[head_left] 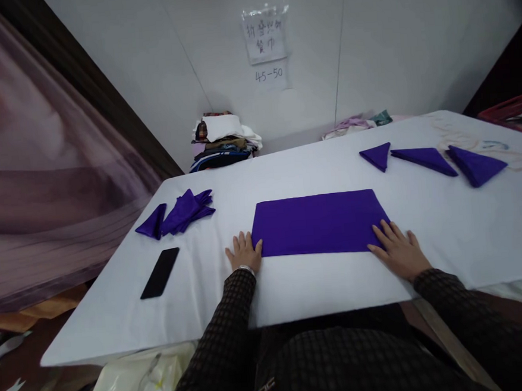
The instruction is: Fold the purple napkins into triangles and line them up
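A purple cloth napkin [319,224] lies flat on the white-covered table [303,288], folded into a wide rectangle with its long edge toward me. My left hand [244,253] rests at its near left corner, fingers spread and pointing away from me. At the near right corner lies my right hand [401,248], also flat, with the fingertips touching the cloth's edge. Neither hand grips anything.
Folded purple napkins [186,211] sit at the left, above a black phone-like slab [160,273]. Several more folded napkins [476,164] stand at the far right. Behind the table are a clothes pile [224,140] and a wall with a paper sign [266,37]. A curtain [47,151] hangs left.
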Tool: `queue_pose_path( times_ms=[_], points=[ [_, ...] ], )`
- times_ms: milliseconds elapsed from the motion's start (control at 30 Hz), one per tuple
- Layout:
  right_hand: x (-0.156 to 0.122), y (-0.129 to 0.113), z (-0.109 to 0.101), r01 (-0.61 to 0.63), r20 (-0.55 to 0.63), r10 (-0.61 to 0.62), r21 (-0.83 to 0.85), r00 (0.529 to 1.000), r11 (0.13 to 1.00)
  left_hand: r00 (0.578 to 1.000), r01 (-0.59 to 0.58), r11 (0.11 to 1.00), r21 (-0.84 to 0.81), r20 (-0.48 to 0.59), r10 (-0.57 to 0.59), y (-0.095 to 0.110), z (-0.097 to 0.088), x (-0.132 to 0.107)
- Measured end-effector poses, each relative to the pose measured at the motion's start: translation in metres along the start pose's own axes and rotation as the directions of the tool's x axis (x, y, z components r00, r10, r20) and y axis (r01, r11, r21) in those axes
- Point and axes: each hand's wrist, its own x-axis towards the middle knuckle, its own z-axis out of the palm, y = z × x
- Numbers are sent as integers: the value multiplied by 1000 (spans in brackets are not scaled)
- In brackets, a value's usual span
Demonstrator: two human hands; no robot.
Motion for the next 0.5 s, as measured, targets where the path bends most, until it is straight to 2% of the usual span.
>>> queue_pose_path(
  times_ms=[133,233,267,333,433,467,500],
  points=[
    [2,-8,-3,7,-9,-7,4,1000,1000,1000,19,1000,18,20,-19,-1,-7,4],
    [2,-8,-4,11,-13,-11,14,1000,1000,998,6,999,47,-68,-3,24,-19,-3],
    [2,-7,-3,13,-14,-12,16,1000,1000,992,-29,998,50,-120,34,40,-23,-8],
    [2,-5,-2,18,-19,-17,16,1000,1000,964,-207,978,30,-164,209,82,-26,-22],
    [1,-3,-1,20,-16,-20,9,1000,1000,855,-509,859,-53,-148,497,158,-18,-43],
    [1,-3,0,21,-13,-21,6,1000,1000,825,-560,824,-91,-147,545,181,-12,-47],
    [2,-2,0,20,-11,-20,2,1000,1000,815,-577,807,-125,-145,560,200,-7,-49]
  ],
)
